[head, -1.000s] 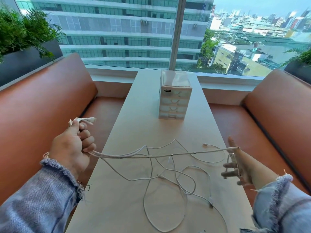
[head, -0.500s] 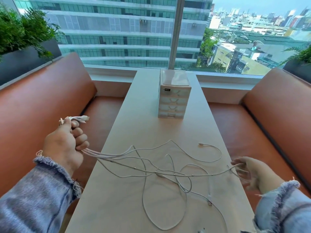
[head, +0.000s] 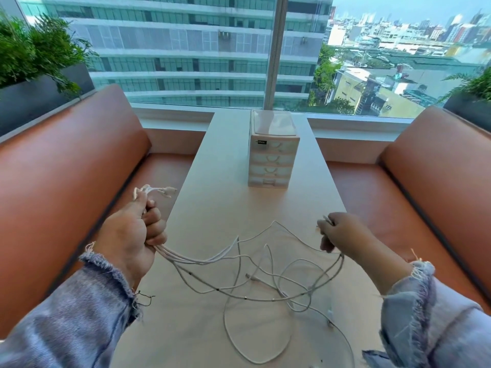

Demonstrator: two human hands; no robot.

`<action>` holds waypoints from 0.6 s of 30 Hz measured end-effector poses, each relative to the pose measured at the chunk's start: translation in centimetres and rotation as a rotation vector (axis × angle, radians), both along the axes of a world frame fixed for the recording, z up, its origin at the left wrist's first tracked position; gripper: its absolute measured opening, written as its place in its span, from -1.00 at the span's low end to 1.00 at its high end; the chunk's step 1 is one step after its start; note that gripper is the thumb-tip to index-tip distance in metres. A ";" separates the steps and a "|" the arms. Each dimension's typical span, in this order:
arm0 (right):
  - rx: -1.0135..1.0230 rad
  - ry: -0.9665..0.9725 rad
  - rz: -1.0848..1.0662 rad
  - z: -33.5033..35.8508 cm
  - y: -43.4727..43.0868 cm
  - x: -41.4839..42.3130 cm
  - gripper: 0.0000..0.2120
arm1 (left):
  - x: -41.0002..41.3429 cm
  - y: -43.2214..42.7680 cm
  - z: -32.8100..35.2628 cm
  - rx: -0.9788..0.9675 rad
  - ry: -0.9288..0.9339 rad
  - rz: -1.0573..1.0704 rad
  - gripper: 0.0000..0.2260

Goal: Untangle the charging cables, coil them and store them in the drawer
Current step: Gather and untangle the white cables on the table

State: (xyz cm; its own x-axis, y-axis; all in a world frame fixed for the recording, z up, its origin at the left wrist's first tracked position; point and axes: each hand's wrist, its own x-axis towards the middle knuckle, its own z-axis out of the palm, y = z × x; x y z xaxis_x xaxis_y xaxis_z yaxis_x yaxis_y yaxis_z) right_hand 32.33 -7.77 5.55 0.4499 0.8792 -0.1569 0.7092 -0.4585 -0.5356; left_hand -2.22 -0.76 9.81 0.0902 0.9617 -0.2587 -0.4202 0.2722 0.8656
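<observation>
Several white charging cables lie tangled in loose loops on the pale table. My left hand grips a bundle of them in a fist at the table's left edge, and their plugs stick out above the thumb. My right hand holds one cable over the table's right side, fingers curled round it, a plug end showing above the fingers. That cable sags in a curve between both hands. A small plastic drawer unit stands further back in the middle of the table, its drawers shut.
Brown leather benches run along both sides of the table. A window sill and glass close the far end. Planters with green plants sit behind both benches.
My right hand has come up and inward from the table's right edge and closed on a cable. My left hand has moved in toward the table. The stretched cable now hangs slack.
</observation>
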 end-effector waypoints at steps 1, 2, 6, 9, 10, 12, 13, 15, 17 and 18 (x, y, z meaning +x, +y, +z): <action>-0.019 -0.001 0.015 0.0 0.1 -0.1 -0.73 | -0.1 0.0 -0.1 -0.003 -0.006 0.003 -0.64; -0.015 0.020 0.005 0.0 0.3 0.0 -0.74 | -0.2 0.1 -0.1 -0.005 -0.010 0.005 -0.65; 0.180 0.380 -0.152 -0.1 0.8 0.2 -0.70 | -0.6 0.1 -0.4 -0.022 -0.016 0.019 -0.66; 0.150 0.401 -0.110 0.3 0.5 0.4 -0.52 | -0.5 0.0 -0.4 -0.029 -0.022 0.027 -0.65; 0.123 0.375 -0.062 0.3 0.3 0.4 -0.47 | -0.4 0.0 -0.4 -0.030 -0.023 0.027 -0.65; 0.066 0.390 0.022 0.3 -0.1 0.6 -0.41 | -0.4 0.0 -0.3 -0.036 -0.028 0.024 -0.65; 0.027 0.432 0.046 0.1 -0.3 0.7 -0.41 | -0.3 0.0 -0.3 -0.038 -0.030 0.021 -0.65; -0.039 0.487 0.101 -0.3 -0.6 0.7 -0.43 | -0.3 0.1 -0.4 -0.041 -0.037 0.022 -0.65; -0.051 0.403 0.177 -1.1 -0.5 1.4 -0.52 | -0.4 0.1 -0.5 -0.043 -0.042 0.021 -0.65; -0.036 0.367 0.213 -1.3 -0.4 1.8 -0.57 | -0.4 0.1 -0.5 -0.040 -0.044 0.021 -0.65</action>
State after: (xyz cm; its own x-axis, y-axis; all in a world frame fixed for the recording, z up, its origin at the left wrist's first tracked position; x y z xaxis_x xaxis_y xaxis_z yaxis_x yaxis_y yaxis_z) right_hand 34.14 -8.18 4.20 0.1674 0.9374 -0.3053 0.5556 -0.3455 -0.7562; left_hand -2.62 -0.64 9.27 0.0827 0.9523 -0.2936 -0.4637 0.2976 0.8345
